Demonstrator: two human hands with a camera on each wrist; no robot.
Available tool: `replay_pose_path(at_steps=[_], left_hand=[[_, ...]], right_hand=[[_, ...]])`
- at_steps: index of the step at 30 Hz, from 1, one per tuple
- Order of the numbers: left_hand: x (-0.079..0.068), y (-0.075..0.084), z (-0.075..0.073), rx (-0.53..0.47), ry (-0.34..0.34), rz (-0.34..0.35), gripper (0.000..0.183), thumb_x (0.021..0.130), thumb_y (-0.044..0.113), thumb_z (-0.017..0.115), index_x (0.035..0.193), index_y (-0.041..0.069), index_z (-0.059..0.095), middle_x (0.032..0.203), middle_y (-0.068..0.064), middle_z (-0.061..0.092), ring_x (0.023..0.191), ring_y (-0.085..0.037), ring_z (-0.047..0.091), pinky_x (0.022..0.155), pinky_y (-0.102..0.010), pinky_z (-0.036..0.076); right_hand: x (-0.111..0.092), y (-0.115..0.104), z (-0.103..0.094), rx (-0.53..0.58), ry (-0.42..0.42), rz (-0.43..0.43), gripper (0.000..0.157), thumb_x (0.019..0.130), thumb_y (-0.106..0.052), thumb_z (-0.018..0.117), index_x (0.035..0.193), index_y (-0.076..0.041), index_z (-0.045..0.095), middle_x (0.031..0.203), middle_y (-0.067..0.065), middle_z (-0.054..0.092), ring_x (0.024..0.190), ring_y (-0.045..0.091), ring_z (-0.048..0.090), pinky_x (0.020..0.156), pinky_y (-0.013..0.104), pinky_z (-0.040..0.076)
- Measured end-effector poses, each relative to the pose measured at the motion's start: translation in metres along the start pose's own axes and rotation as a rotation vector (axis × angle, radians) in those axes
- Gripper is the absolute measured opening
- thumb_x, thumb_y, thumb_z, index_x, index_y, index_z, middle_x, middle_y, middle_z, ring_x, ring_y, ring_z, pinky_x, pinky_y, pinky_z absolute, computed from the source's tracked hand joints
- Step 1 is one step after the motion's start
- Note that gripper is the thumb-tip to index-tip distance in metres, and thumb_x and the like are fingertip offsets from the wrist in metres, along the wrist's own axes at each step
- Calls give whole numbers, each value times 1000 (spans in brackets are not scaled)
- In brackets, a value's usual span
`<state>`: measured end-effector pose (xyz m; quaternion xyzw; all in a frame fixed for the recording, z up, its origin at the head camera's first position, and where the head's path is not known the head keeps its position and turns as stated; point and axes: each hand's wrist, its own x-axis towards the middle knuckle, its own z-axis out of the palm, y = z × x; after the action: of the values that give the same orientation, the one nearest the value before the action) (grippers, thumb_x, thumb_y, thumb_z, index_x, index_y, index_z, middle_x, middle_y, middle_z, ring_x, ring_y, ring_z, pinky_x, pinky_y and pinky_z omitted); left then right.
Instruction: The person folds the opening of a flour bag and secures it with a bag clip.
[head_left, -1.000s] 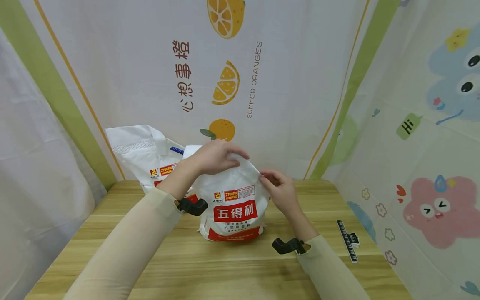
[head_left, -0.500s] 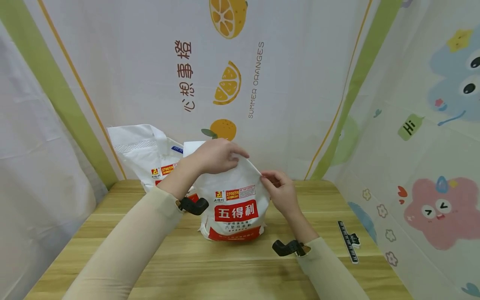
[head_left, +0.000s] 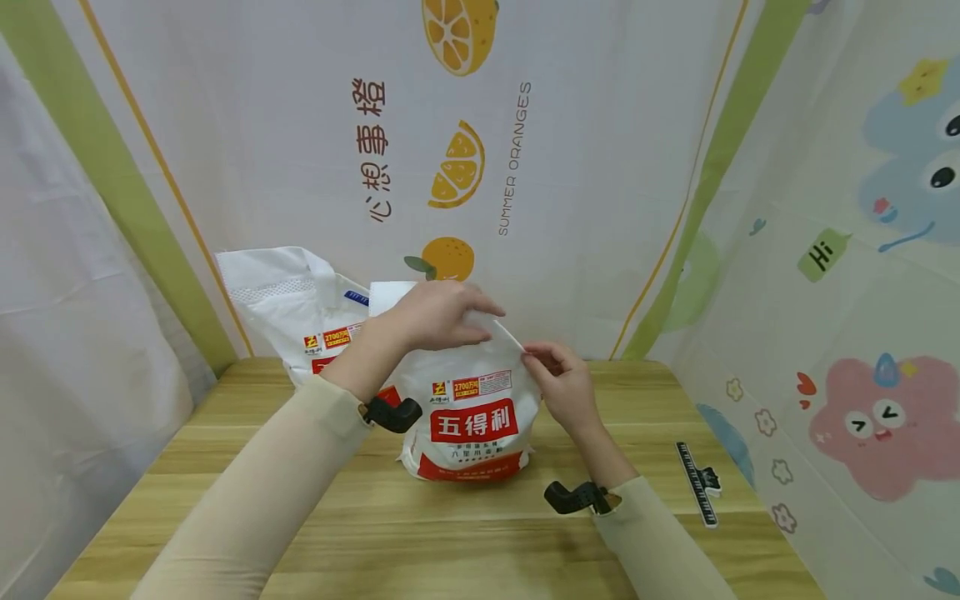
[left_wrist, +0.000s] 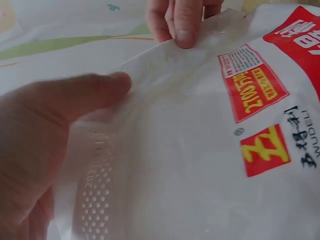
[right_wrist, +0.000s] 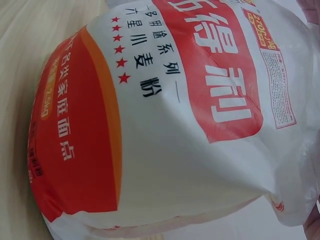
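A white flour bag [head_left: 480, 358] with red panels stands upright on the wooden table in the head view. My left hand [head_left: 442, 315] reaches over its top. In the left wrist view the thumb of that hand [left_wrist: 35, 135] lies on the front of the white plastic, next to a strip of small dots, with the fingers behind. At the upper right edge of the bag, my right hand [head_left: 562, 383] pinches the plastic between thumb and fingers. The right wrist view is mostly filled by the bag's printed front [right_wrist: 160, 135].
Behind and to the left leans a second, similar white bag [head_left: 281, 317] with a handle at its top. A black-and-white clip-like strip [head_left: 699, 483] lies on the table [head_left: 420, 542] at the right. Printed curtains [head_left: 585, 167] hang around the table.
My left thumb and fingertips have shifted slightly right and down along the bag's top. The right hand keeps its pinch, and the bag stays in place.
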<state>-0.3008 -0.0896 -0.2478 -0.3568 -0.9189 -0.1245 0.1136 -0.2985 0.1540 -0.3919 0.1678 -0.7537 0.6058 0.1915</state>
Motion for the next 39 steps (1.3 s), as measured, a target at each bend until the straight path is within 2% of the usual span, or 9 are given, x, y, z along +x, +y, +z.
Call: replay_pose_path(at_steps=[3, 6, 10, 15, 21, 27, 31, 39], left_hand=[[0, 0, 3, 4, 3, 11, 27, 103, 24, 78, 129, 20, 83, 130, -2, 81, 120, -25, 76, 102, -44, 62], [-1, -1, 5, 3, 14, 13, 22, 104, 20, 76, 125, 19, 84, 126, -1, 82, 117, -24, 77, 99, -43, 62], [-1, -2, 3, -26, -15, -11, 27, 104, 20, 76, 130, 21, 82, 129, -1, 82, 113, -24, 77, 95, -41, 63], [-1, -3, -3, -49, -67, -41, 33, 102, 18, 77, 135, 23, 80, 132, -1, 81, 107, -24, 74, 92, -39, 63], [-2, -4, -3, -66, -71, -32, 31, 103, 12, 74, 130, 24, 82, 130, -1, 81, 105, -24, 72, 89, -38, 61], [-4, -8, 0, -57, -32, 39, 24, 103, 9, 76, 120, 21, 87, 121, 0, 84, 111, -23, 77, 94, -40, 63], [-5, -13, 4, -43, 1, 74, 20, 101, 8, 78, 114, 19, 88, 114, 0, 85, 109, -23, 78, 94, -39, 64], [-5, -18, 8, -54, 26, 107, 21, 100, 3, 77, 111, 17, 89, 111, -1, 84, 105, -23, 77, 93, -39, 64]], right_hand=[[-1, 1, -1, -7, -11, 1, 18, 104, -10, 77, 120, -4, 80, 115, 20, 74, 93, 8, 69, 76, 20, 60], [-2, 4, -4, -21, -38, -10, 20, 104, -13, 77, 122, -5, 79, 116, 19, 74, 92, 9, 70, 73, 20, 59], [-5, 13, -12, -34, -62, -20, 24, 104, -13, 77, 126, -6, 78, 116, 19, 76, 89, 10, 70, 69, 21, 60], [-11, 23, -20, -52, -72, -17, 26, 102, -10, 78, 127, -3, 78, 116, 22, 76, 92, 11, 73, 77, 22, 64], [-18, 29, -23, -127, -46, -20, 23, 101, -9, 79, 124, -5, 79, 116, 18, 75, 96, 16, 74, 82, 18, 62], [-25, 35, -22, -306, -4, -199, 19, 94, 3, 83, 112, -5, 84, 100, 12, 72, 90, 16, 73, 80, 16, 61], [-28, 38, -21, -384, 9, -305, 20, 92, 5, 84, 109, -5, 86, 92, 8, 68, 84, 18, 71, 76, 17, 62], [-30, 41, -20, -434, 23, -406, 23, 90, 7, 85, 108, -8, 87, 89, 6, 66, 85, 21, 69, 74, 23, 65]])
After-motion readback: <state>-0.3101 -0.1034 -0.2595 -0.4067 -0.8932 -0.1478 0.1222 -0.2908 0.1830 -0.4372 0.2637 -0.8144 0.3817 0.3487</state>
